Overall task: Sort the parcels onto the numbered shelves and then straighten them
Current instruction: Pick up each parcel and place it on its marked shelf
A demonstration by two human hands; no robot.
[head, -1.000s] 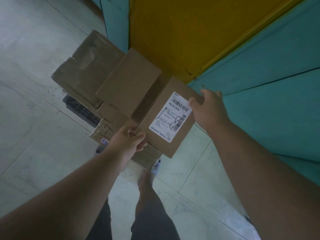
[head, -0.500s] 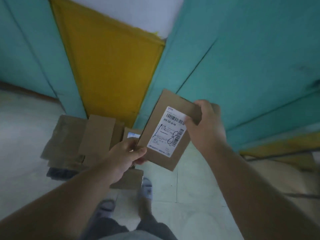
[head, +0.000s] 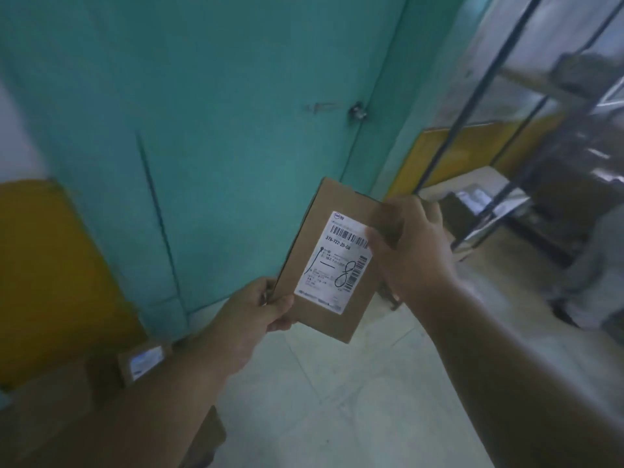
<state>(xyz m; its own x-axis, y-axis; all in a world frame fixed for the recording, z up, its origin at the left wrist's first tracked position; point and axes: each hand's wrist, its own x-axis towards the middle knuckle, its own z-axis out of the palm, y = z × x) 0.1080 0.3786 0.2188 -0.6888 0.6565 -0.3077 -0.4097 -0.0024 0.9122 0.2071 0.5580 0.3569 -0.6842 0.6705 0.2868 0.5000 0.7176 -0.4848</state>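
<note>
Both hands grip one flat cardboard parcel [head: 324, 265], held up in front of the chest, off any surface. Left hand [head: 260, 315] pinches the lower-left corner, thumb on the front face, fingers curled behind; closed on it. Right hand [head: 408, 251] clamps the upper-right edge, thumb [head: 374, 241] lying over the edge of the white label [head: 332, 261], other fingers wrapped behind; also closed on it. No free hand.

Parcel's long axis runs from lower left to upper right, tilted a bit clockwise from upright, label face toward the camera. Label shows a barcode, a printed code and a handwritten mark that reads like "1—8"; probably the shelf number, judging by the task.

Key relation: the metal shelf rack [head: 540, 130] stands to the right of and beyond the right hand, well apart from the parcel. Right hand is the nearer one to it. So the next move likely means carrying the parcel rightward and forward, right hand leading. Shelf numbers not readable, rack is blurred.

Straight beyond the hands: a teal door [head: 219, 113] with a latch [head: 356, 111], not touched. Below and left of the left hand, more cardboard parcels [head: 141, 363] lie low by the floor, one with a pale label, blurred. Pale tiled floor [head: 337, 400] under the hands.

Judgement: this parcel is picked and being read, not yet shelved; sorting is still under way, straightening not begun.
</note>
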